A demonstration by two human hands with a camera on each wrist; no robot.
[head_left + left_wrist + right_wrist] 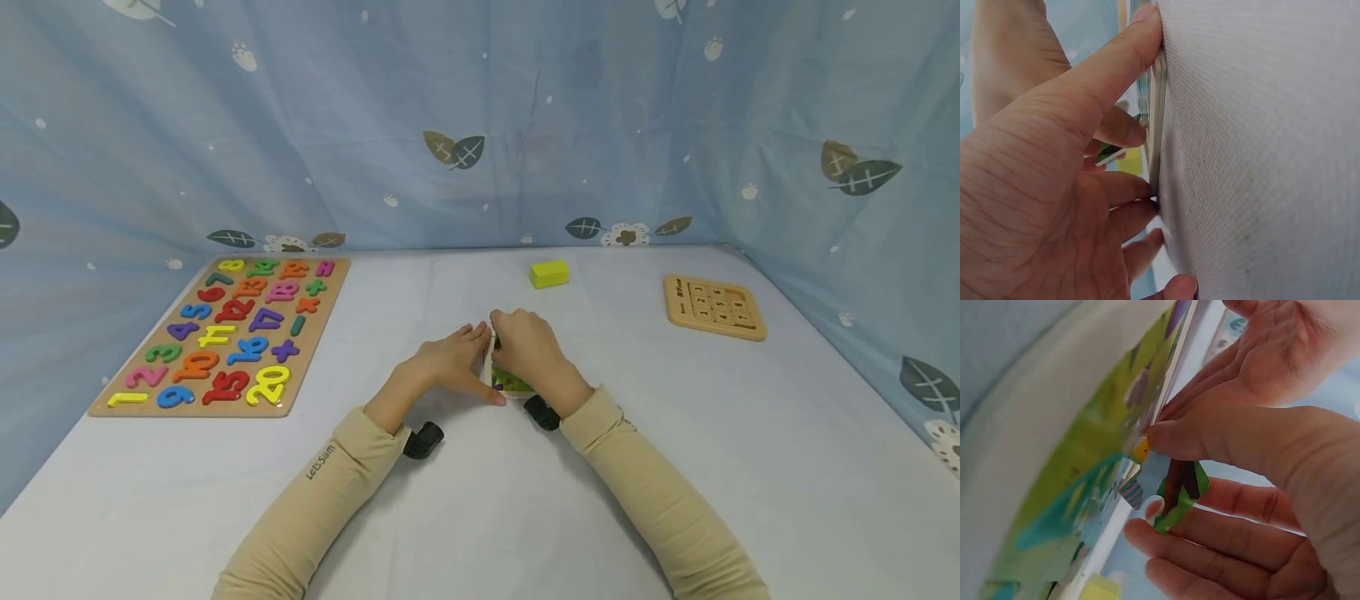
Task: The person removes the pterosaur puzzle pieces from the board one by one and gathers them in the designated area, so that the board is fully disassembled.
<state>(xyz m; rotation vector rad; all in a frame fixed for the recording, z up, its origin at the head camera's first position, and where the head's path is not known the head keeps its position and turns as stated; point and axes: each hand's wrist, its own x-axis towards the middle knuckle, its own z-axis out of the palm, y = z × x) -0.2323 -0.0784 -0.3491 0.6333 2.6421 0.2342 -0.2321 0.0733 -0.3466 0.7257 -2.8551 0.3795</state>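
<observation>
Head view showed the picture board (510,384) flat on the white table (465,517), between both hands. The left hand (442,362) had its thumb and fingers spread, touching the board's edges. Over the board, the right hand (531,348) pinched a green-and-brown piece (1175,503) between thumb and fingers. Beyond stood a yellow-green block (550,274); a colourful number board (225,410) lay well to the left.

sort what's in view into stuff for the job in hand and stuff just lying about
For the job:
picture board, touched by the left hand
green-and-brown piece, in the grip of the right hand

Lying about:
number board
yellow-green block
wooden number puzzle
</observation>
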